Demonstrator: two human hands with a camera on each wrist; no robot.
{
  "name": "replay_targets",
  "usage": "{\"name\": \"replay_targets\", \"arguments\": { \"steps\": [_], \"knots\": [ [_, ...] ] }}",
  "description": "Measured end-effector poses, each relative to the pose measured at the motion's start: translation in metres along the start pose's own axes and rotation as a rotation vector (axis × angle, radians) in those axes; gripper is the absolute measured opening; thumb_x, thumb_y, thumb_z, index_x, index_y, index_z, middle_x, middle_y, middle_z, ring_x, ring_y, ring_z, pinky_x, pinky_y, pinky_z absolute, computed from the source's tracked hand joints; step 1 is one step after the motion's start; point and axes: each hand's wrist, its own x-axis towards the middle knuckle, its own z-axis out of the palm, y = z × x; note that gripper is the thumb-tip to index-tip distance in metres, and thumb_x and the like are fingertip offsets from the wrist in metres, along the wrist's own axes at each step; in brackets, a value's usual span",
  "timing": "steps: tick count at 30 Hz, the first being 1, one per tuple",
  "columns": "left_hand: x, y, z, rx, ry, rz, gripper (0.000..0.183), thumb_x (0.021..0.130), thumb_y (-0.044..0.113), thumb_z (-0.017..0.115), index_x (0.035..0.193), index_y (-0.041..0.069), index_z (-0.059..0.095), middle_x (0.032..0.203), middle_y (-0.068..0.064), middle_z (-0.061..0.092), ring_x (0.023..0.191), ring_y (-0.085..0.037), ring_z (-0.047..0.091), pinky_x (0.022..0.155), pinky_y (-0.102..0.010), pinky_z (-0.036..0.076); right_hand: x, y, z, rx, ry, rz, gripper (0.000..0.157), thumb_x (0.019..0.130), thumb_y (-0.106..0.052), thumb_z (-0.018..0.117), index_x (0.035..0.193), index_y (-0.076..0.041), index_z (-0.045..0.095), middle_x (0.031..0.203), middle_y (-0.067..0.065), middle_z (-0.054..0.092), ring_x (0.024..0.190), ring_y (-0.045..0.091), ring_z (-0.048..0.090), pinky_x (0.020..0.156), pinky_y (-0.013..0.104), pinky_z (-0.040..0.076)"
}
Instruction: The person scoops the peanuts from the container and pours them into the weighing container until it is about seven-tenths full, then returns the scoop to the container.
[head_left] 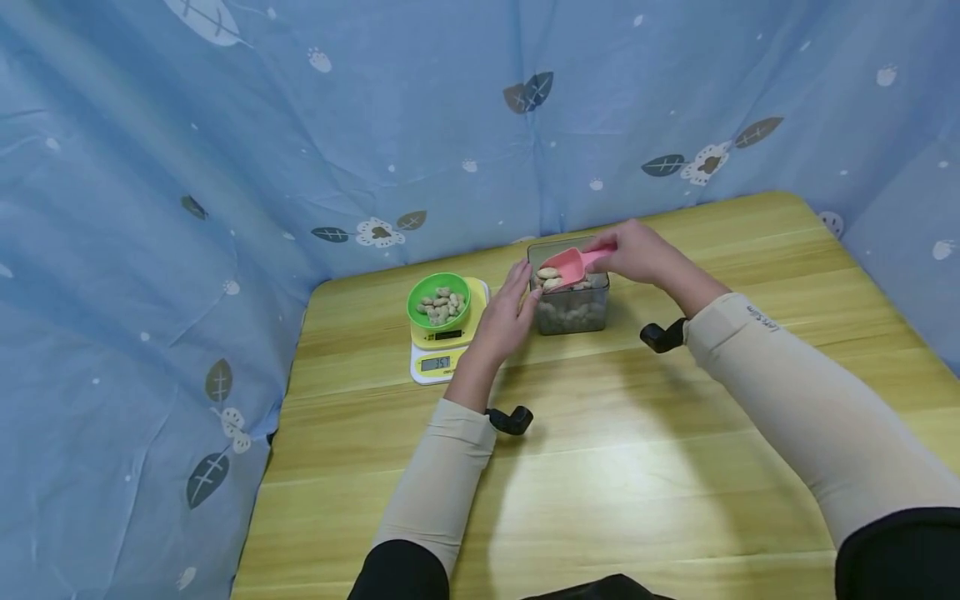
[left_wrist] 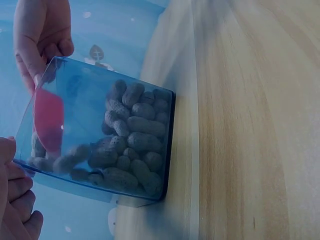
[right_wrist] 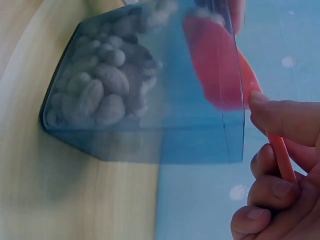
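Note:
A pink scoop (head_left: 572,265) with peanuts in its bowl is in my right hand (head_left: 637,252), its handle gripped between thumb and curled fingers (right_wrist: 272,192). The scoop sits tilted inside the top of a clear grey box (head_left: 572,317), over a heap of unshelled peanuts (left_wrist: 142,140). My left hand (head_left: 504,321) rests against the box's left side with its fingers fairly straight, the thumb near the front corner. Left of that hand, a green bowl (head_left: 415,311) of peanuts (head_left: 441,307) stands on a yellow and white kitchen scale (head_left: 480,293); its display (head_left: 435,364) appears to read 357.
Everything stands on a wood-grain table (head_left: 600,483), near its back edge. A blue patterned curtain (head_left: 450,125) hangs behind and along the sides. Black wrist mounts (head_left: 512,421) stick out from both sleeves.

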Motion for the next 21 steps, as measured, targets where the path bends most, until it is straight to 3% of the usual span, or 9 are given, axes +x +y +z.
{"name": "replay_targets", "arguments": {
  "steps": [10, 16, 21],
  "knots": [
    [-0.001, -0.002, -0.002, -0.026, 0.005, -0.005, 0.057, 0.107, 0.041, 0.033, 0.159, 0.02, 0.019, 0.166, 0.009, 0.01, 0.152, -0.009, 0.008, 0.124, -0.035, 0.017, -0.008, 0.014, -0.007, 0.194, -0.012, 0.136, 0.046, 0.092, -0.029, 0.071, 0.131, -0.006, 0.064, 0.136, 0.017, 0.056, 0.117, 0.03, 0.052, 0.098, 0.047, 0.045],
    [-0.007, -0.01, -0.016, -0.079, 0.034, -0.022, 0.06, 0.106, 0.044, 0.033, 0.159, 0.023, 0.015, 0.166, 0.007, 0.009, 0.152, -0.012, 0.011, 0.124, -0.039, 0.018, -0.011, 0.005, -0.016, 0.2, -0.002, 0.116, 0.053, 0.091, -0.037, 0.07, 0.135, -0.009, 0.061, 0.14, 0.016, 0.053, 0.125, 0.032, 0.051, 0.103, 0.052, 0.044],
    [-0.017, -0.027, -0.037, -0.101, 0.11, -0.046, 0.059, 0.106, 0.038, 0.038, 0.159, 0.021, 0.016, 0.166, 0.007, 0.009, 0.152, -0.016, 0.011, 0.124, -0.043, 0.018, -0.01, -0.016, -0.017, 0.195, 0.017, 0.065, 0.052, 0.092, -0.037, 0.069, 0.136, -0.009, 0.06, 0.138, 0.016, 0.056, 0.122, 0.03, 0.052, 0.098, 0.048, 0.046]
  ]
}}
